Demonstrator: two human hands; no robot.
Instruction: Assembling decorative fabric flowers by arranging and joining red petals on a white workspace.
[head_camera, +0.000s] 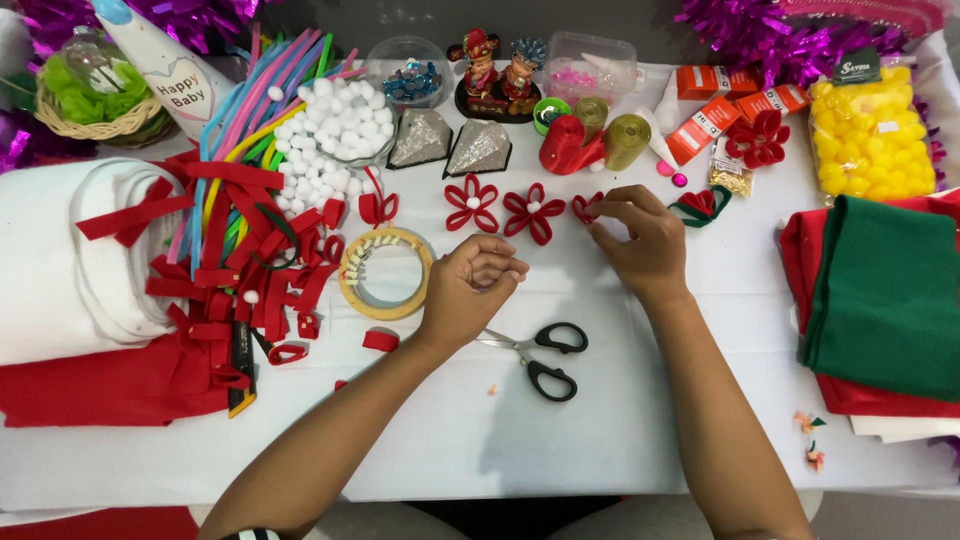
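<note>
Felt petals in red (586, 207) were pinched between the fingertips (600, 212) of the right hand (640, 245), at the far middle of the white table (480, 440), just right of two flowers already made; only a couple of loops could be seen in this third piece, so it was judged to be partly assembled; the left hand (470, 285) was loosely curled, its fingers drawn in toward the palm, and whether anything small was held inside could not be told; two finished red flowers (472, 203) and (533, 212), each fitted with a white pompom centre, were laid side by side to the left of the piece in hand; black-handled scissors (540, 357) were left on the cloth near the left wrist; a ring of tape (386, 272) was set just left of that hand; further left, a heap of cut red felt strips and loops (250, 280) and a pile of white pompoms (325, 130) were seen, so much material was judged still unused; a darker red flower (757, 138) lay at the far right, beside folded green and red felt (880, 290).
</note>
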